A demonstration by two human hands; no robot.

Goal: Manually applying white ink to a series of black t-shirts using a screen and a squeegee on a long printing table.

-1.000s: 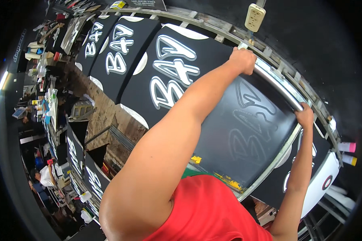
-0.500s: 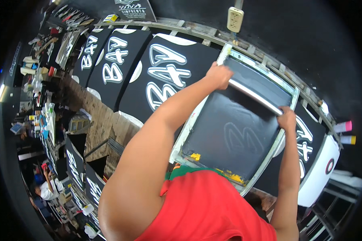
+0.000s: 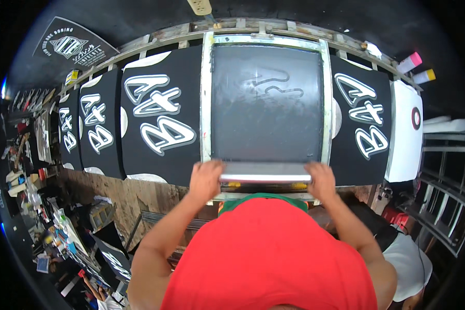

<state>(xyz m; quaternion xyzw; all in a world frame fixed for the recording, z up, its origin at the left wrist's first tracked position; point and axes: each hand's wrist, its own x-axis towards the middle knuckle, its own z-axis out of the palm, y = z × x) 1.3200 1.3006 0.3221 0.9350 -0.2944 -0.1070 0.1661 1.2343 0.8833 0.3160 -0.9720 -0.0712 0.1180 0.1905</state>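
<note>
My left hand and my right hand are closed around the two ends of a wide, silvery squeegee. It lies crosswise near the close end of a screen-printing frame, a little ahead of my red shirt. The frame has pale, worn sides and a dark mesh, on which faint curved letter outlines show at the far half. Yellow smears mark the mesh's near end, partly hidden by the squeegee. Both thumbs lie toward the inside, over the squeegee's ends.
Black shirt panels with white lettering lie left of the frame, and another to its right. Beyond that is a white panel. Pink-topped and yellow-topped cans stand far right. A person in a white shirt is at lower right.
Both hands have drawn the squeegee from the far part of the mesh to its near end. My view has turned and now faces the frame squarely.
</note>
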